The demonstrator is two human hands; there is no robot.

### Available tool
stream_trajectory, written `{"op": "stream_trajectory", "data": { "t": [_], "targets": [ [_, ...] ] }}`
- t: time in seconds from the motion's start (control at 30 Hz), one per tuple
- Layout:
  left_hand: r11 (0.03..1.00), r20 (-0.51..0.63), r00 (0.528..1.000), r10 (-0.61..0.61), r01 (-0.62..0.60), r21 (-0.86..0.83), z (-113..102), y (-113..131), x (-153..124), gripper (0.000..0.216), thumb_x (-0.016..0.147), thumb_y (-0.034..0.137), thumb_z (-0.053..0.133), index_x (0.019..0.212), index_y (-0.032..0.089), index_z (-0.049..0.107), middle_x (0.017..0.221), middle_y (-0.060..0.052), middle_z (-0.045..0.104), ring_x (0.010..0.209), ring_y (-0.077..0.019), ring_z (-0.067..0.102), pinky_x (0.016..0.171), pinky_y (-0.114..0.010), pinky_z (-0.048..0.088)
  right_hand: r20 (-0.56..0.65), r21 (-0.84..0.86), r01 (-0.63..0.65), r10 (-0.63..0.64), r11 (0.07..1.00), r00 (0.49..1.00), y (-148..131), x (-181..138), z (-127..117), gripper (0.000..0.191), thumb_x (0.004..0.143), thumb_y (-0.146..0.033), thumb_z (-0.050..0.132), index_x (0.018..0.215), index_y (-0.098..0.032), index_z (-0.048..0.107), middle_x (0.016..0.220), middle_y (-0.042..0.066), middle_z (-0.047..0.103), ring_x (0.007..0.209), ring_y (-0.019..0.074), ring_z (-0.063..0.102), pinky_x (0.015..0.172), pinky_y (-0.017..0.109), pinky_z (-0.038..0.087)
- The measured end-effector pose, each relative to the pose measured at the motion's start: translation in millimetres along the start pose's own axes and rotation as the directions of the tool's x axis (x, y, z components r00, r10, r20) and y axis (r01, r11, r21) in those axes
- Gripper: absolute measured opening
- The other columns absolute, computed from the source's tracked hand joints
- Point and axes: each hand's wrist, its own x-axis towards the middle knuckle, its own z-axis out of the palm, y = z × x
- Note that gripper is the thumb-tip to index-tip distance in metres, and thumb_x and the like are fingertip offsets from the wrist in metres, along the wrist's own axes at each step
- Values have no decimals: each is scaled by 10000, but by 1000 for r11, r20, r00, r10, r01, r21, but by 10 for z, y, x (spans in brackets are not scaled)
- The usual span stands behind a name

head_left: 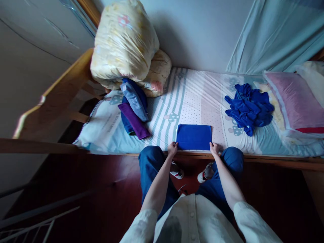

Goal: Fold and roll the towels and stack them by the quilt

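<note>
A flat blue rectangle of cloth (pixel 194 136), smooth and neatly squared, lies at the near edge of the bed. Its near left corner is pinched by my left hand (pixel 172 147), fingers closed. On the opposite side, my right hand (pixel 214 147) grips the near right corner in the same way. Whether the cloth has several layers is hard to see. To the right is a crumpled heap of blue cloth (pixel 249 107). On the left lie a purple folded cloth (pixel 134 121) and a grey-blue folded cloth (pixel 134 100), both on top of darker blue fabric.
The bed's patterned sheet (pixel 188 98) spreads under everything. A bulky yellow quilt (pixel 124 44) is piled at the back left, beside the wooden bed end (pixel 55 91). A pink pillow (pixel 296 98) rests at the right. My knees are against the wooden bed rail (pixel 273 158).
</note>
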Motion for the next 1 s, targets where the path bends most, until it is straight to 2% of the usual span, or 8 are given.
{"op": "stream_trajectory", "data": {
  "t": [0.27, 0.43, 0.53, 0.6, 0.67, 0.73, 0.83, 1.0],
  "targets": [
    [998, -37, 999, 10, -12, -58, -49, 45, -95, 245, 928, 325, 508, 1038, 185, 676, 741, -20, 678, 764, -194, 659, 732, -278, 488, -18, 27, -28, 28, 999, 999, -43, -19, -26, 317, 921, -364, 526, 815, -168, 751, 844, 129, 770, 790, 235, 681, 731, 294, 473],
    [994, -83, 995, 57, -64, -90, -156, 96, -187, 305, 917, 266, 523, 1193, 180, 622, 891, -46, 712, 837, -189, 681, 784, -291, 537, -102, 77, 7, 1, 997, 995, -57, -230, -89, 332, 932, -327, 475, 1040, -141, 728, 993, 141, 771, 936, 248, 693, 851, 320, 509],
    [974, -103, 969, 223, -226, -18, -217, 114, -247, 348, 908, 218, 531, 1243, 175, 615, 1162, -118, 694, 1076, -229, 666, 959, -358, 531, -222, 45, 113, -100, 993, 970, -70, -427, -97, 362, 944, -273, 432, 1157, -136, 691, 1145, 164, 730, 1105, 256, 642, 973, 347, 469],
    [912, -42, 913, 407, -403, 75, -222, 116, -303, 362, 913, 214, 536, 1263, 184, 623, 1315, -141, 644, 1237, -262, 603, 1078, -409, 477, -269, -34, 246, -246, 969, 931, -88, -553, -88, 384, 951, -239, 411, 1216, -154, 676, 1237, 161, 696, 1183, 256, 599, 1021, 359, 438],
    [831, 68, 842, 535, -539, 141, -188, 105, -367, 384, 916, 227, 551, 1292, 193, 622, 1415, -141, 597, 1339, -281, 540, 1148, -439, 426, -223, -124, 374, -393, 919, 892, -107, -653, -75, 415, 953, -210, 409, 1288, -169, 651, 1332, 150, 658, 1240, 250, 568, 1049, 369, 421],
    [782, 151, 804, 575, -594, 188, -129, 82, -422, 424, 911, 229, 558, 1330, 180, 610, 1482, -151, 552, 1407, -296, 483, 1188, -460, 385, -131, -199, 464, -492, 863, 861, -120, -711, -63, 456, 947, -189, 428, 1363, -171, 612, 1429, 140, 608, 1313, 246, 526, 1090, 384, 398],
    [761, 200, 807, 556, -591, 269, -44, 35, -452, 503, 905, 185, 523, 1404, 140, 563, 1538, -179, 500, 1467, -314, 415, 1215, -495, 341, -1, -289, 513, -536, 808, 844, -129, -720, -56, 526, 928, -185, 467, 1447, -149, 548, 1527, 143, 533, 1413, 254, 451, 1142, 413, 363],
    [736, 238, 817, 525, -576, 355, -7, -15, -359, 616, 878, 53, 399, 1480, 138, 500, 1548, -175, 496, 1503, -305, 365, 1223, -510, 299, 129, -409, 456, -444, 791, 886, -179, -604, -57, 595, 898, -114, 470, 1492, -108, 495, 1537, 186, 511, 1445, 261, 438, 1136, 438, 372]
  ]
}}
